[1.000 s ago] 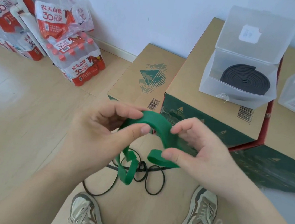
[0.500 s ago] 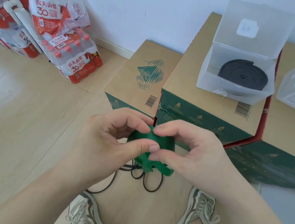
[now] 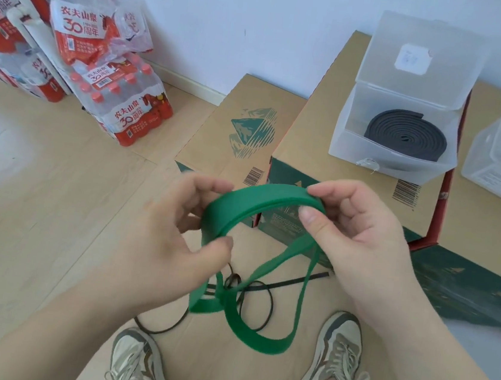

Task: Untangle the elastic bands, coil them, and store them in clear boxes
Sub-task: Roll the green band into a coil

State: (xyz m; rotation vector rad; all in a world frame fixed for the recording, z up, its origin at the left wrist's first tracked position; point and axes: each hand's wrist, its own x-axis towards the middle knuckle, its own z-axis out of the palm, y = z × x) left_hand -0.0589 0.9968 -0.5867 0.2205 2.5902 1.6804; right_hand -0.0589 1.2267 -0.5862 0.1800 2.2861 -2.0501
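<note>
1. The left hand [image 3: 169,236] pinches the left end of an arch of green band [image 3: 260,198] between its thumb and curled fingers.
2. The right hand [image 3: 359,233] pinches the arch's right end between thumb and forefinger, with the other fingers loosely curled behind.
3. The rest of the green band hangs below both hands in twisted loops.
4. A thin black band [image 3: 264,307] lies tangled on the floor under those loops, near the shoes [image 3: 333,352].
5. Far right, an open clear box [image 3: 351,145] on a cardboard carton [image 3: 309,127] holds a coiled black band [image 3: 405,135]; a second clear box [image 3: 500,174] stands to its right.
6. Packs of bottled water [image 3: 121,103] stand far left by the wall
</note>
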